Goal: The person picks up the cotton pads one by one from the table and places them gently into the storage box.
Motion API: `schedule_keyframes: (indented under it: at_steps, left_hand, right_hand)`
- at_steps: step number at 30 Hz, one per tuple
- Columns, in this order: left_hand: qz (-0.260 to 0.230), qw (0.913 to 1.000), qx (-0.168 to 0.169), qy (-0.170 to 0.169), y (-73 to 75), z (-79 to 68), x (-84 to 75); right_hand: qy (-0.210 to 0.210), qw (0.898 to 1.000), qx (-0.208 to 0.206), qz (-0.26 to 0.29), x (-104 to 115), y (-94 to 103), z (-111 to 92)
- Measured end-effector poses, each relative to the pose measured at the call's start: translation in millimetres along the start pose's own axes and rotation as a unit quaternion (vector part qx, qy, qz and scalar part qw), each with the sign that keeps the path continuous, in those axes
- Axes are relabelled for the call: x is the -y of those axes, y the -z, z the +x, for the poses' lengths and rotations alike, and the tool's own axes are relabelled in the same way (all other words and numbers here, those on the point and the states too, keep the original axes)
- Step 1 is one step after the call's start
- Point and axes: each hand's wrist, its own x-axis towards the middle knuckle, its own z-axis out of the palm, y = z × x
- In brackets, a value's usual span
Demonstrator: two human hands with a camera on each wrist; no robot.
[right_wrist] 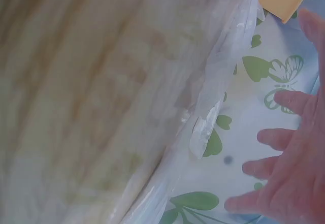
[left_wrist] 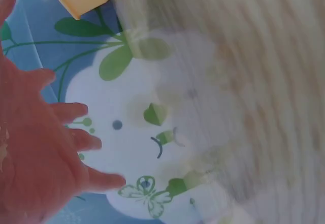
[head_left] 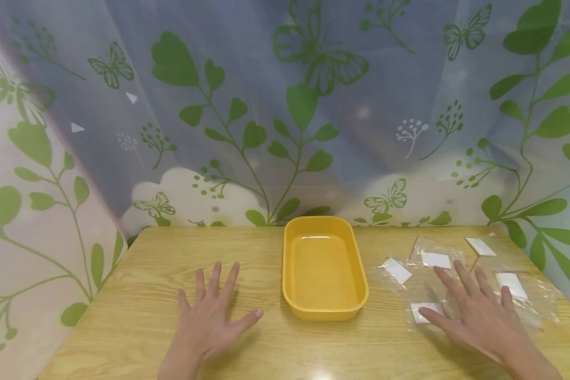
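My left hand [head_left: 209,319] is spread palm down over the table's left part, holding nothing. To its right stands a yellow rectangular tray [head_left: 325,315] with rounded corners and nothing inside. Over the right side, my right hand [head_left: 480,316] has its fingers spread and grips nothing. Around and beneath it lie several clear plastic zip bags [head_left: 546,301], each with a white rectangular piece such as this white piece [head_left: 436,260]. Both wrist views show straight fingers, in the left hand [left_wrist: 40,142] and the right hand [right_wrist: 299,168] alike. Part of the bags is hidden under the right hand.
The wooden table [head_left: 138,290] runs back to a curtain [head_left: 385,132] printed with green leaves and butterflies. This cloth hangs right behind the tray, and more patterned cloth [head_left: 43,211] covers the left side.
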Motion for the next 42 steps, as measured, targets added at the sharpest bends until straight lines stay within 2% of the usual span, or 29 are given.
schedule_keyframes:
  at_steps: [3, 8, 16, 21, 27, 37, 42]
  left_hand:
    - [-0.056, 0.9983, 0.009, -0.009, -0.5, 3.1, -2.0]
    - [-0.141, 0.9895, 0.013, -0.029, -2.4, 9.3, -10.8]
    - [-0.185, 0.9811, 0.034, -0.046, -8.0, 20.8, -34.3]
    - [-0.186, 0.9798, 0.052, -0.053, -12.6, 28.7, -47.4]
    - [-0.178, 0.9801, 0.064, -0.059, -17.2, 37.8, -61.0]
    - [-0.161, 0.9812, 0.082, -0.068, -24.9, 51.0, -71.8]
    - [-0.147, 0.9827, 0.095, -0.062, -28.2, 54.0, -73.0]
  right_hand:
    - [0.031, 0.999, -0.011, -0.003, -0.8, -0.2, 1.4]
    - [0.087, 0.996, -0.021, 0.026, -3.2, -2.7, 1.5]
    - [0.127, 0.99, -0.05, 0.032, -15.4, -8.2, 1.9]
    - [0.158, 0.985, -0.069, 0.021, -21.5, -11.0, 5.1]
    - [0.174, 0.982, -0.075, 0.02, -23.7, -13.6, 8.8]
    - [0.233, 0.963, -0.114, 0.075, -29.1, -16.6, 17.8]
    - [0.241, 0.958, -0.126, 0.092, -28.9, -18.0, 18.5]
